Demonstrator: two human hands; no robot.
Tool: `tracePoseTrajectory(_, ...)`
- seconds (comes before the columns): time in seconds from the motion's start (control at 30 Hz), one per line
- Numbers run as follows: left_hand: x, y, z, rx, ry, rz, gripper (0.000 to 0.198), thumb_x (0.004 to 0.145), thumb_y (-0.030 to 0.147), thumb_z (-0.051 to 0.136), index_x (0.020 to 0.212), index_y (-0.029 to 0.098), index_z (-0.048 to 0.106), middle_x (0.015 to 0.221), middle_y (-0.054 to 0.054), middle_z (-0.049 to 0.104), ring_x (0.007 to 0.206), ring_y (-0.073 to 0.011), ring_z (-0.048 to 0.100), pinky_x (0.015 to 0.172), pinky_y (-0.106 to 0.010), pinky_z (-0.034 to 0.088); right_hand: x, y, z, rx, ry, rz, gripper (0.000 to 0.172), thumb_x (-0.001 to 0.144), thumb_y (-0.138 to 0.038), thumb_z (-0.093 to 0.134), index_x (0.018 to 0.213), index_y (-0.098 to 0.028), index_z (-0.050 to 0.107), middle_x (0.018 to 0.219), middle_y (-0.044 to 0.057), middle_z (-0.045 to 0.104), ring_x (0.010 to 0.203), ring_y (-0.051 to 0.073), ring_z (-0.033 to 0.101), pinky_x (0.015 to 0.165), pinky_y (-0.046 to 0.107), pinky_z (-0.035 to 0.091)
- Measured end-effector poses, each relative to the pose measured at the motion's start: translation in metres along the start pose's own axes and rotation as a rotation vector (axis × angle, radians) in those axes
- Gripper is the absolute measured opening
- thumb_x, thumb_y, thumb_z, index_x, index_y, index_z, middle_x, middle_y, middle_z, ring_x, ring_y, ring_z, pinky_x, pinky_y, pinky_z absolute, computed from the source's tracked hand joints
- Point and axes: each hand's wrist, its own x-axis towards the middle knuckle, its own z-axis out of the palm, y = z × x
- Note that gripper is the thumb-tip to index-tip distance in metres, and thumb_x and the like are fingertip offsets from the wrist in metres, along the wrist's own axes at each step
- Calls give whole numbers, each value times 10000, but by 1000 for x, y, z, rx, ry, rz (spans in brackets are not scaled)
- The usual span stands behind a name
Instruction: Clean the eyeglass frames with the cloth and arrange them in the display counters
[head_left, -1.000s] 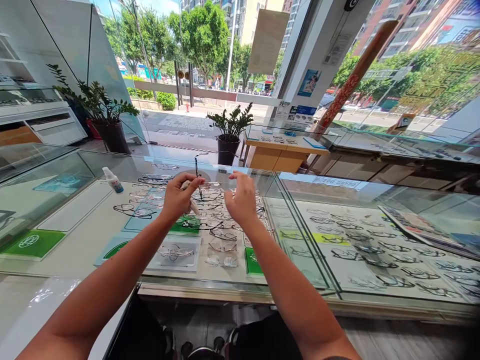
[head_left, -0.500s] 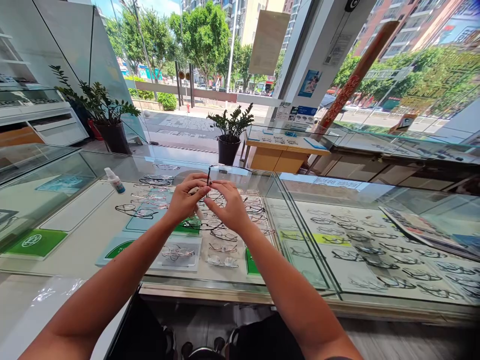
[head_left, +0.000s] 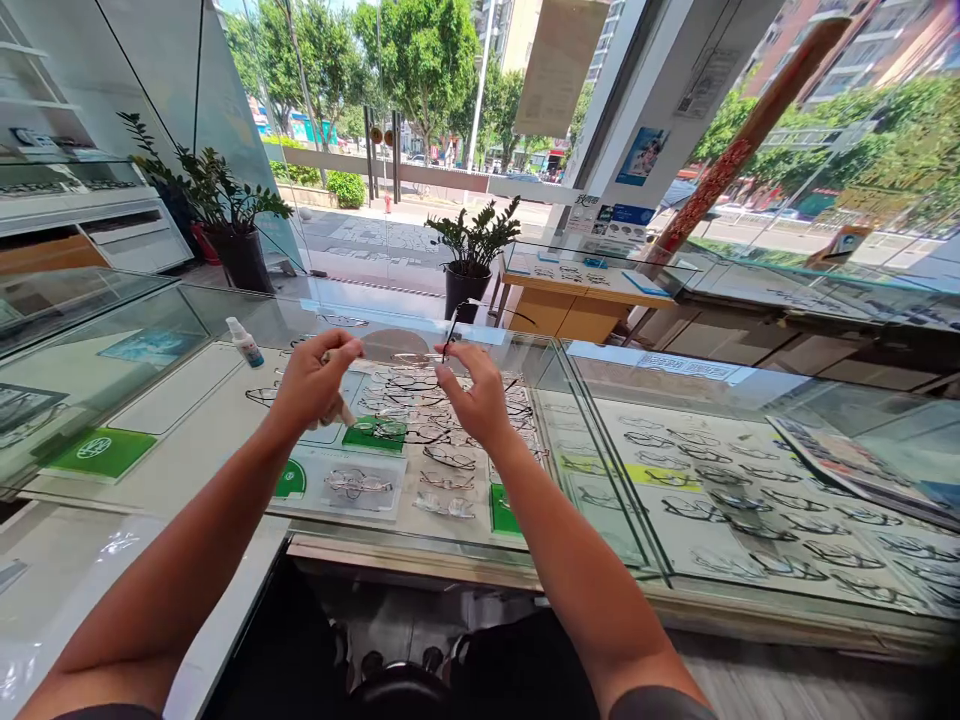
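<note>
Holding thin-framed eyeglasses [head_left: 453, 330] up between the left hand [head_left: 315, 385] and right hand [head_left: 476, 395], both grips pinched closed.

- Optician's shop, interior view.
- Glass display counter [head_left: 352, 545]: landmark, in the foreground.
- Rows of eyeglass frames [head_left: 757, 530]: laid out under the glass of the counter.
- Green brand cards [head_left: 101, 452]: on the counter's left section, among the displays.
- Wall shelves with glass cases [head_left: 75, 200]: beyond the counter's far left corner, holding more frames.
- Wooden display table [head_left: 562, 312]: beyond the counter, glass-topped, with eyeglasses on it.
- Glass shopfront [head_left: 330, 130]: behind the counter, facing a paved walkway [head_left: 390, 232] and street.
</note>
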Motion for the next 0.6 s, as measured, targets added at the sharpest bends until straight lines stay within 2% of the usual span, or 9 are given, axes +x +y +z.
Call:
tracePoseTrajectory(0.03, -1, -2, -16, 57, 41, -23, 397, 945, 566, 700, 753, 223, 646, 611, 13, 478, 540, -146, 469, 513, -273, 342, 1, 1, -1, -14, 21, 2, 285, 1119, -431, 588, 1260, -264, 772, 1287, 99, 837, 1224, 301, 742, 1122, 517, 566)
tracePoseTrajectory(0.1, -4, -10, -51, 219, 142, -53, 444, 981, 536, 639, 688, 209, 576, 609, 22, 460, 564, -123, 424, 554, -264, 315, 3, 4, -2, -30, 62, 9, 293, 1121, -437, 569, 1238, -259, 771, 1272, 104, 836, 1214, 304, 739, 1123, 516, 558)
tracePoseTrajectory(0.2, -8, -31, -103, 479, 327, -124, 409, 1011, 472, 580, 704, 203, 590, 581, 42, 458, 598, -120, 416, 623, -264, 304, 5, 8, -2, -25, 113, -6, 280, 1114, -435, 576, 1193, -244, 766, 1251, 113, 836, 1191, 306, 740, 1120, 510, 548)
tracePoseTrajectory(0.27, -7, -51, -132, 613, 380, -178, 377, 1017, 478, 583, 751, 214, 626, 584, 47, 491, 638, -140, 444, 648, -269, 288, 5, 11, -2, -28, 135, -7, 273, 1109, -430, 580, 1177, -242, 765, 1243, 114, 837, 1182, 304, 741, 1112, 502, 547)
tracePoseTrajectory(0.33, -5, -73, -154, 669, 368, -285, 394, 1030, 526, 603, 773, 228, 617, 589, 46, 507, 651, -165, 450, 665, -274, 280, 6, 12, -2, -40, 147, 4, 274, 1100, -423, 576, 1170, -243, 771, 1230, 112, 840, 1180, 304, 742, 1107, 499, 547)
tracePoseTrajectory(0.4, -2, -92, -169, 699, 341, -372, 452, 1007, 607, 672, 771, 232, 584, 597, 38, 505, 651, -184, 417, 684, -281, 275, 5, 14, -2, -46, 154, 12, 272, 1084, -414, 581, 1160, -242, 778, 1211, 109, 844, 1174, 306, 739, 1104, 505, 546)
tracePoseTrajectory(0.5, 2, -113, -177, 754, 332, -457, 497, 932, 667, 764, 785, 236, 565, 602, 31, 448, 652, -189, 349, 716, -293, 278, 5, 17, -1, -43, 170, 5, 255, 1065, -395, 596, 1134, -238, 785, 1181, 107, 848, 1150, 308, 734, 1083, 506, 548)
tracePoseTrajectory(0.6, 8, -120, -175, 806, 323, -510, 446, 885, 598, 812, 804, 222, 586, 668, 6, 473, 761, -218, 458, 835, -325, 369, 5, 20, -1, -37, 187, -7, 231, 1058, -370, 603, 1111, -236, 784, 1162, 102, 851, 1126, 303, 733, 1055, 496, 553)
